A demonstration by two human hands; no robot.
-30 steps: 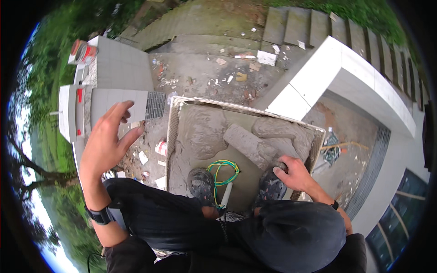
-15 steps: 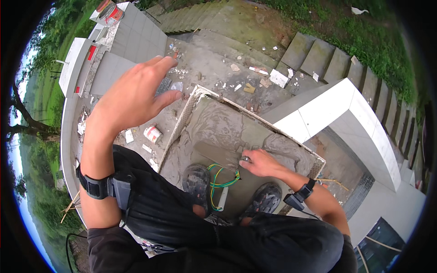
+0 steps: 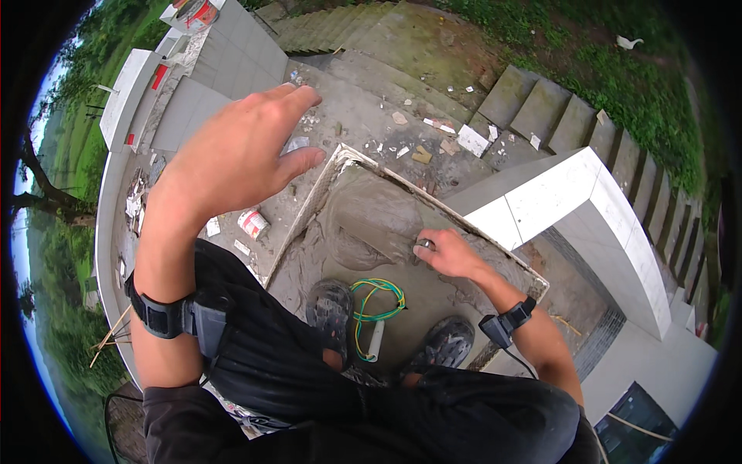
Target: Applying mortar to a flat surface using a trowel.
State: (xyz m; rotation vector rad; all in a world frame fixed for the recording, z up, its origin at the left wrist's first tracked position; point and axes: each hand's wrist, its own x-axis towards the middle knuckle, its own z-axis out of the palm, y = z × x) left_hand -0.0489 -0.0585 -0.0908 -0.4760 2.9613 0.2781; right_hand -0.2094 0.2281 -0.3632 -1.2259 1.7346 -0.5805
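My right hand (image 3: 448,253) is closed round the trowel (image 3: 371,237) handle, blade on wet mortar (image 3: 379,203); left hand (image 3: 236,151) hangs midair, loosely spread, empty.

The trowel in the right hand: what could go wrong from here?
The trowel in the right hand is near the coiled green-and-yellow wires; a stroke toward the feet might snag or smear them. The left shoe and right shoe are on a wet-looking, smeared surface, so a foot could slip. The mortar lies close to the rim, so a wide stroke might push some over.
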